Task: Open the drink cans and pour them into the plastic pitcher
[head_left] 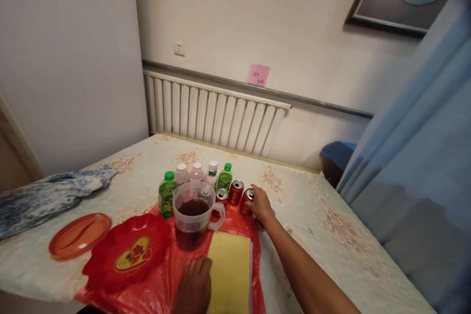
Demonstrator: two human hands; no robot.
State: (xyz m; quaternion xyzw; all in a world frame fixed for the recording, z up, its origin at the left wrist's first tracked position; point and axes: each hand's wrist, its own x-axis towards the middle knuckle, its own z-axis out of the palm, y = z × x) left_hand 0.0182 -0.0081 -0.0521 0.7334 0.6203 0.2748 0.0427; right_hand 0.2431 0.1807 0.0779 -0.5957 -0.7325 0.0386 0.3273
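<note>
Nearest me, my left hand (pixel 194 282) is cut off at the bottom, fingers curled side by side against the yellow paper (pixel 231 274); whether they pinch anything, I cannot tell. My right fingers clamp a red can (pixel 247 204), between two and three o'clock from the clear pitcher (pixel 191 228), which holds dark liquid (pixel 193 207). Something silvery (pixel 261 226) is mostly hidden by my wrist, too covered to name. Toward eleven and twelve o'clock, the pitcher hides the lower parts of two white-capped bottles (pixel 181 175); a green bottle (pixel 167 197) stands at ten.
</note>
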